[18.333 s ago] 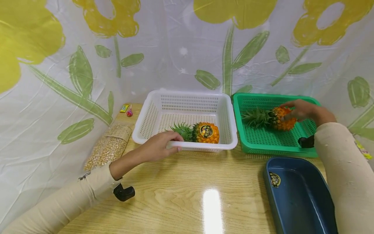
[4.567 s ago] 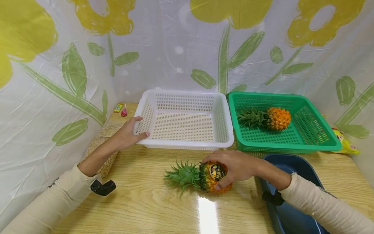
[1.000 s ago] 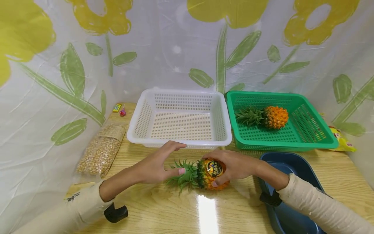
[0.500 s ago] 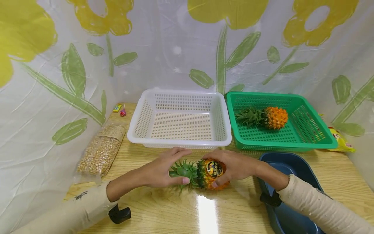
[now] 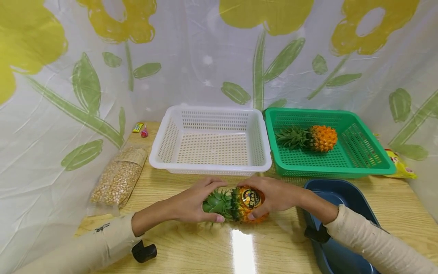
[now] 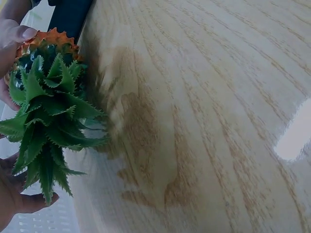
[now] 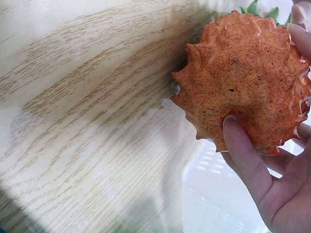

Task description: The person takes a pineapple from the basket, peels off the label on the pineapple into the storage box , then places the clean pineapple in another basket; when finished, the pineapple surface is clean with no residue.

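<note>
A small orange pineapple (image 5: 251, 198) with a round black sticker lies on its side on the wooden table, its green crown to the left. My right hand (image 5: 278, 194) grips the fruit's body from above; the right wrist view shows the thumb (image 7: 243, 150) against the spiny base (image 7: 248, 77). My left hand (image 5: 191, 201) is around the tip of the leafy crown (image 5: 220, 202), thumb on the near side and fingers on the far side. In the left wrist view the left thumb and fingers stand spread beside the leaf tips (image 6: 46, 179). Part of the crown is hidden by that hand.
Behind the hands stands a white basket (image 5: 210, 167); beside it a green basket (image 5: 335, 169) holds another pineapple (image 5: 323, 138). A dark blue tub (image 5: 318, 243) lies under the right forearm. A bag of kernels (image 5: 118, 179), two sweets (image 5: 143, 132) and a yellow packet (image 5: 400, 165) lie around.
The left hand has left the white basket's rim and come right to the crown, narrowing its spread. Earlier, this pineapple lay in the white basket. The right hand has kept its grip over the last second.
</note>
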`<state>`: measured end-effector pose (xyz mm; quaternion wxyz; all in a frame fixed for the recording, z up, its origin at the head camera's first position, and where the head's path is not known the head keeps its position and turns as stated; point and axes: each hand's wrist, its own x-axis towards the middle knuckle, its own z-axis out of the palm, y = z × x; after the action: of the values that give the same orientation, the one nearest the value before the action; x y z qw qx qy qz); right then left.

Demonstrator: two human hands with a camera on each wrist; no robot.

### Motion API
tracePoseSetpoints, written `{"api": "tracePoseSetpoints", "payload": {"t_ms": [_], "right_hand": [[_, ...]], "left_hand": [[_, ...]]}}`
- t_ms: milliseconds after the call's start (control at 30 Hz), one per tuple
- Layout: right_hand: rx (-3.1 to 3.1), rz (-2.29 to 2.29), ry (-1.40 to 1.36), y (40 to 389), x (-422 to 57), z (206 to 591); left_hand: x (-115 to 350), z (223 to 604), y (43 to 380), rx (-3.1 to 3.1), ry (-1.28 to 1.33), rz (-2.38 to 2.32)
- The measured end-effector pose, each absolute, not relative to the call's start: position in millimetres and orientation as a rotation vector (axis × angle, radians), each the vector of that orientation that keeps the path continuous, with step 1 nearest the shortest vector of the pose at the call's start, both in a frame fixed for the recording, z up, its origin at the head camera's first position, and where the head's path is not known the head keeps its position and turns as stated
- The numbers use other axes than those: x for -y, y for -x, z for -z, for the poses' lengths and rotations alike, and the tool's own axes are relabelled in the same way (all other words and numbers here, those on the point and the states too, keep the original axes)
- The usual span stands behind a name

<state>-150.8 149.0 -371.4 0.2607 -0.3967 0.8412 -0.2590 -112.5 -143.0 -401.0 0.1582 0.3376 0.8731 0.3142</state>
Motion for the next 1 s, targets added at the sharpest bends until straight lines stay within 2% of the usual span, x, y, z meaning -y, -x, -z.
{"api": "tracePoseSetpoints", "payload": {"t_ms": [1000], "right_hand": [[-2.284, 0.722, 1.019, 150, -150, 372]], "left_hand": [[140, 412, 118, -2.525, -0.938, -0.859]]}}
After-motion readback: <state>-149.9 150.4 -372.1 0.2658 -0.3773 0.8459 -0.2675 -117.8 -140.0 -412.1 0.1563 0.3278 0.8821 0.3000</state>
